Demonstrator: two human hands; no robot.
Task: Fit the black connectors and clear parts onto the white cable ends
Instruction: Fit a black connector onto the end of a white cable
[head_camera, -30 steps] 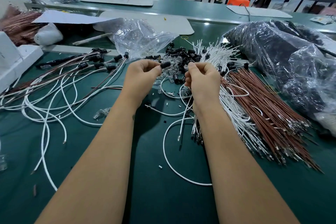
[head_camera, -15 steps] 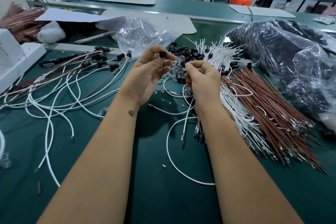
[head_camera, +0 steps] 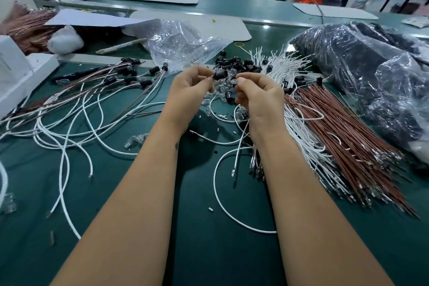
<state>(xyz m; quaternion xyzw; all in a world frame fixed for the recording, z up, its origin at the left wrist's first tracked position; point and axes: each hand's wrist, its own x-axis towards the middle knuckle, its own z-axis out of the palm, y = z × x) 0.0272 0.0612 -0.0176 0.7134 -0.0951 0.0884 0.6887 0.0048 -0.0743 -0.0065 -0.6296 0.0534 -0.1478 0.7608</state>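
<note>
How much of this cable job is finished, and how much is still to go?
Done: a bunch of finished cables with black ends lies at the left. In hand: the left hand pinches a black connector; the right hand grips a white cable. Left: a big bundle of bare white cables and loose connectors.

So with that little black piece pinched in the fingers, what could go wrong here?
The black connector sits only at the left hand fingertips, so it might slip into the pile of loose connectors. The white cable hanging from the right hand could snag in the white cable bundle.
</note>
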